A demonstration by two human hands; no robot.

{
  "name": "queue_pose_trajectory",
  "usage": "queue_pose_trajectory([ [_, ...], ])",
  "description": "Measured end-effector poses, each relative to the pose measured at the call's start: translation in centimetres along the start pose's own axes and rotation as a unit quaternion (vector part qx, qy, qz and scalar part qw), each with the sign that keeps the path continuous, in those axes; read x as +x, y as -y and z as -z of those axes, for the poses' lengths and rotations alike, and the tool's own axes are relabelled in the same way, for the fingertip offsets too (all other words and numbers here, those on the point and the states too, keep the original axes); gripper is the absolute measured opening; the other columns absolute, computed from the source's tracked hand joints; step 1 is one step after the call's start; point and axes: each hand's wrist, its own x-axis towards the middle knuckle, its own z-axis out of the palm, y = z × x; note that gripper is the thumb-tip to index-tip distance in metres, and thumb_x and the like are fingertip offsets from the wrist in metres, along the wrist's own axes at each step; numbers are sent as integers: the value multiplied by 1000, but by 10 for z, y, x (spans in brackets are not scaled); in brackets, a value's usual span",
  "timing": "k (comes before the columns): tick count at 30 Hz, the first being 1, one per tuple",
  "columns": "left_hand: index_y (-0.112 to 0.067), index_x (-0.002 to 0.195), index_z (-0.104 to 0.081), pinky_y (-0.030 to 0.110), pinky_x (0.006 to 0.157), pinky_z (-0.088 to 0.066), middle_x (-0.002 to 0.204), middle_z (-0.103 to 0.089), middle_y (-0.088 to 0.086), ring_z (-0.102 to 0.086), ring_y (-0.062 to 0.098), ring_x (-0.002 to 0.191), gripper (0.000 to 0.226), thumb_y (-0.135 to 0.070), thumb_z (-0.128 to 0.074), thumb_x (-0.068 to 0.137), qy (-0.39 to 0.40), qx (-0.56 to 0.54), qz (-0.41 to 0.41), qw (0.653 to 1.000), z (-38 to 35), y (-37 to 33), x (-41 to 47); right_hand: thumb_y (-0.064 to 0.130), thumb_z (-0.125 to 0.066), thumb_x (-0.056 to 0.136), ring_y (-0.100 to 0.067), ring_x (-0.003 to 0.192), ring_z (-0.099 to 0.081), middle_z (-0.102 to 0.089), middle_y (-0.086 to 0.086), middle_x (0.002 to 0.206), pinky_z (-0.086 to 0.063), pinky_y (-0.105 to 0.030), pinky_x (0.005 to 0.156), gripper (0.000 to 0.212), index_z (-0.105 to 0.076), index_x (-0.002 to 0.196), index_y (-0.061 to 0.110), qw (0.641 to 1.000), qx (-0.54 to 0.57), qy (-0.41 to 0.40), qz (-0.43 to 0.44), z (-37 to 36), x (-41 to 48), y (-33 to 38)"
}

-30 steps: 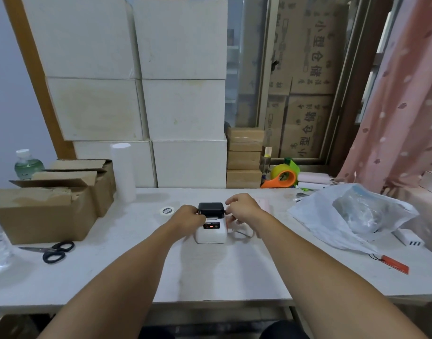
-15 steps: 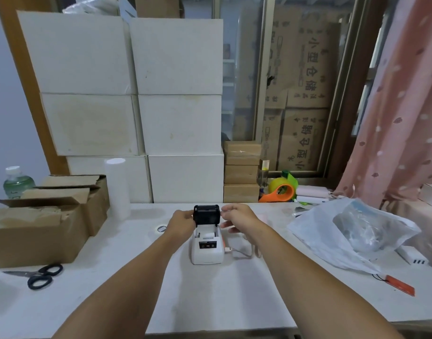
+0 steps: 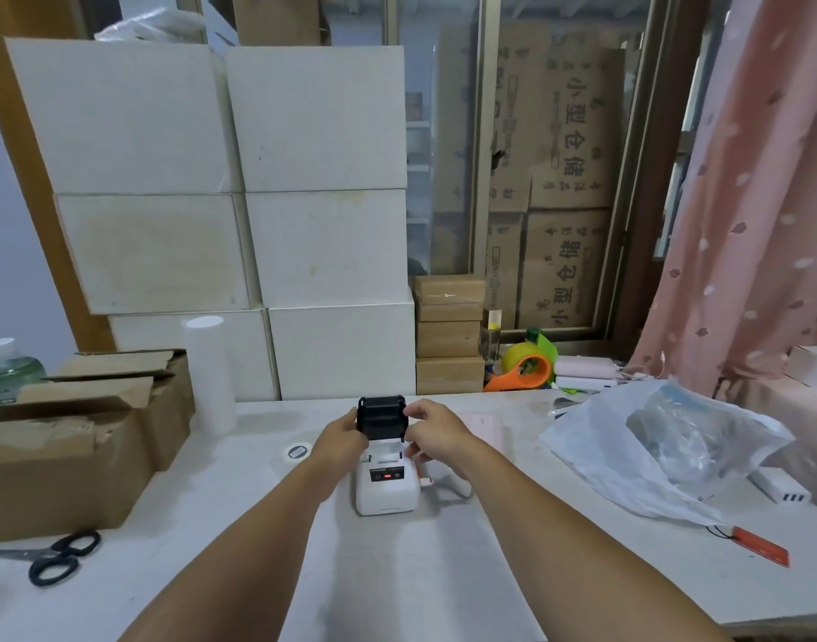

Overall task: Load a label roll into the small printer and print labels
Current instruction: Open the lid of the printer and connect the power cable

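Note:
A small white label printer [image 3: 387,491] stands on the white table [image 3: 397,586], a red light on its front panel. Its black lid [image 3: 381,417] is swung up and stands upright at the back. My left hand [image 3: 339,440] grips the lid's left side. My right hand [image 3: 432,430] touches the lid's right side, fingers curled loosely. A small label roll [image 3: 298,452] lies flat on the table just left of my left hand. The inside of the printer's bay is mostly hidden by my hands.
Open cardboard boxes [image 3: 73,437] stand at the left, scissors [image 3: 57,556] in front of them. A tall white roll [image 3: 207,373] stands behind. A plastic bag [image 3: 661,447], a white charger [image 3: 779,488], an orange tag [image 3: 760,546] and a tape dispenser [image 3: 524,370] lie at the right.
The printer's black lid has swung from flat and shut to upright and open, both my hands rising with it. The camera has tilted up slightly.

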Motion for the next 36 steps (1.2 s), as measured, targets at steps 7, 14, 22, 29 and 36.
queue_pose_trajectory([
  [7, -35, 125, -63, 24, 80, -50, 119, -72, 4, -66, 23, 101, 59, 6, -71, 83, 52, -39, -11, 998, 4, 4, -11, 5, -58, 96, -15, 87, -72, -66, -6, 132, -55, -26, 74, 51, -59, 145, 19, 997, -64, -28, 30, 2, 0, -2],
  [14, -23, 170, -13, 35, 111, -45, 166, -34, -4, -37, 26, 153, 139, -16, -89, 54, 91, 12, 22, 996, 12, 11, -14, 14, -59, 93, -23, 110, -66, -72, 2, 124, -58, -37, 94, 33, -75, 120, 25, 968, -232, -66, 73, 1, -8, 5],
  [22, -16, 169, -14, 43, 119, -44, 159, -47, 1, -55, 24, 139, 143, -34, -93, 51, 72, 18, 22, 997, 13, 25, -17, 14, -70, 86, -24, 103, -70, -76, 2, 113, -59, -34, 85, 26, -81, 106, 28, 952, -300, -19, 61, -26, -1, 11],
  [29, -7, 167, -25, 29, 106, -40, 158, -52, 3, -55, 20, 135, 115, -23, -95, 77, 73, -11, 18, 997, 12, 33, -23, 11, -65, 78, -30, 62, -64, -77, -14, 85, -64, -40, 74, 27, -82, 98, 9, 971, -236, 14, -24, -33, 12, 13],
  [36, -34, 123, -66, 26, 100, -47, 121, -77, -16, -72, 4, 111, 54, -20, -93, 79, 61, 2, 1, 998, 12, 35, -29, 1, -63, 70, -29, 57, -52, -57, -13, 66, -47, -35, 57, 11, -70, 76, 6, 973, -214, 31, -76, -38, 16, 17],
])
